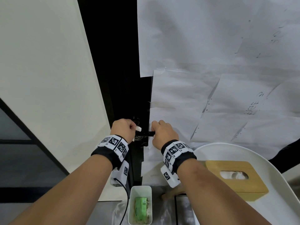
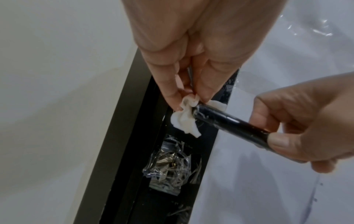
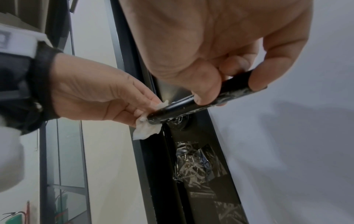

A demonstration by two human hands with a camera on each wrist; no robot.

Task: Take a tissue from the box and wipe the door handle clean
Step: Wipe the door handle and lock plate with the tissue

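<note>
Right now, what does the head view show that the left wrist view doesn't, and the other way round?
Only the head view shows the wooden tissue box on the white round table, and the white bin holding a green packet. Only the left wrist view shows crumpled clear tape on the black door edge below the handle. Both show the left hand pinching a small white tissue wad against the black bar handle, and the right hand gripping the handle's other end.

- The head view looks forward and down over both forearms at the black lever door handle (image 1: 146,133), mid-distance, at 12 o'clock.
- The left wrist view looks along the fingers, very near.
- The right wrist view likewise.
- All three share the handle and the crumpled white tissue (image 2: 184,119).
</note>
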